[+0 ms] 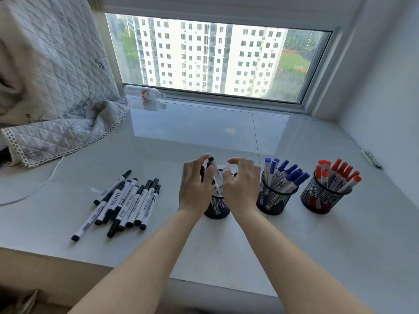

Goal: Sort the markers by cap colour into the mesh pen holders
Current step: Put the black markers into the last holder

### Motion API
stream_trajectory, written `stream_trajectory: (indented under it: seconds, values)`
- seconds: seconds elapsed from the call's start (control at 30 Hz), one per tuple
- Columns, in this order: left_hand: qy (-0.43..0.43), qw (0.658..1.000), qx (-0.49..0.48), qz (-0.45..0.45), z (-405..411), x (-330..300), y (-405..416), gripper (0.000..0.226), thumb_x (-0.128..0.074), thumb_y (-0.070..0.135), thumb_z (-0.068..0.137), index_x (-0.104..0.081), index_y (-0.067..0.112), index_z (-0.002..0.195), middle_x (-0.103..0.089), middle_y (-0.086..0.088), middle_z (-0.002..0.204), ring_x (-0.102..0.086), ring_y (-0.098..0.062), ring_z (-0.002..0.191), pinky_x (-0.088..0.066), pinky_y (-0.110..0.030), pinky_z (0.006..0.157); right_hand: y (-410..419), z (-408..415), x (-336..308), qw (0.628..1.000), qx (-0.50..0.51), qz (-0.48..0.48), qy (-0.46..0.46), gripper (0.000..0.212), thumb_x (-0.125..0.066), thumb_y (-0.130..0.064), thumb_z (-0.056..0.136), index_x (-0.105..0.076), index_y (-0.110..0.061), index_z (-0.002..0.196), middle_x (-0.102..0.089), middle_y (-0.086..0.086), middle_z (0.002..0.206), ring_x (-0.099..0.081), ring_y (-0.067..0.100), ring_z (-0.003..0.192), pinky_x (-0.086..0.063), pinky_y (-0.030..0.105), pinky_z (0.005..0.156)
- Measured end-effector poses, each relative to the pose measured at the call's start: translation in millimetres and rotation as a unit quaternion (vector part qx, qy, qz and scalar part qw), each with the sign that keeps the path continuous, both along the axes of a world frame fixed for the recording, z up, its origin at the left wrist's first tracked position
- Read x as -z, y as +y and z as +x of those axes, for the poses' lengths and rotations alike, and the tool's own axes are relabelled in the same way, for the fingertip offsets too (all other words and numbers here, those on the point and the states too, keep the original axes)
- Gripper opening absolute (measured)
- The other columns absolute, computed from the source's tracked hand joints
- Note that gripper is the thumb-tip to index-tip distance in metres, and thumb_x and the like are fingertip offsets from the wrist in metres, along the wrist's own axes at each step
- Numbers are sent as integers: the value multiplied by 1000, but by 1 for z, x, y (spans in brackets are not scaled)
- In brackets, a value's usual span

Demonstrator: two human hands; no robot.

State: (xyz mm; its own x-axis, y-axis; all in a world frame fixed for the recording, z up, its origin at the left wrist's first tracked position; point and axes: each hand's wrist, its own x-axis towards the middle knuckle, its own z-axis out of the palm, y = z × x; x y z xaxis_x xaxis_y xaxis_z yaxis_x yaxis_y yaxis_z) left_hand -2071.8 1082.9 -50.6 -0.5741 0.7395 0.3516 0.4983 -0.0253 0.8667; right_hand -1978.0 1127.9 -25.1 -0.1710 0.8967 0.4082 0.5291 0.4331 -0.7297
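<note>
Lying loose on the sill (204, 250), the black-capped markers (122, 205) mostly point away and rightward. Red markers (337, 175) fill the right holder (324, 198), blue markers (285, 175) the middle one (273, 200). Both hands hide most of the left holder (216, 208): the left hand (196, 186) pinches an upright black marker (215, 175) in it, while the right hand (240, 184) hovers with relaxed fingers.

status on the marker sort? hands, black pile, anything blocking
Left hand pinching a black-capped marker over the near holder; right hand open beside it. Black pile still loose on the sill. Nothing blocking.
</note>
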Motion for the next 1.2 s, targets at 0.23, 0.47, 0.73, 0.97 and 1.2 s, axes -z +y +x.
stream_trajectory:
  seconds: [0.23, 0.47, 0.73, 0.97, 1.2]
  values:
    - [10, 996, -90, -20, -45, 8, -54, 16, -50, 19, 92, -54, 21, 108, -58, 4, 101, -55, -7, 85, -44, -25, 78, -51, -35, -6, 986, -59, 121, 96, 12, -50, -16, 80, -60, -11, 85, -57, -3, 78, -44, 13, 77, -29, 14, 74]
    - [136, 959, -164, -185, -116, 22, -103, 13, -56, 16, 85, -64, 15, 95, -65, -5, 96, -53, -18, 81, -38, -25, 69, -73, -75, 31, 983, -165, -64, 47, 11, -51, -12, 86, -60, -16, 91, -46, -18, 67, -49, 12, 76, -32, 24, 66]
    - [199, 914, -162, -315, -151, 33, -118, 39, -54, 39, 88, -53, 15, 119, -56, -8, 114, -56, -26, 95, -43, -32, 72, -68, -118, 63, 962, -164, -200, -89, 26, -47, -24, 89, -53, -17, 114, -60, 6, 109, -57, 23, 93, -43, 30, 73]
    - [252, 881, -142, -374, -149, 35, -107, 54, -54, 49, 86, -50, 11, 123, -54, -10, 123, -53, -27, 111, -46, -35, 81, -61, -150, 76, 950, -145, -197, -196, 53, -48, -42, 90, -39, -10, 131, -44, 8, 133, -43, 26, 121, -36, 36, 96]
    - [271, 866, -141, -396, -147, 34, -103, 58, -50, 53, 86, -51, 9, 122, -53, -10, 123, -52, -25, 113, -46, -36, 83, -58, -162, 74, 939, -138, -177, -261, 68, -51, -53, 85, -35, -7, 133, -40, 11, 130, -43, 28, 119, -38, 38, 97]
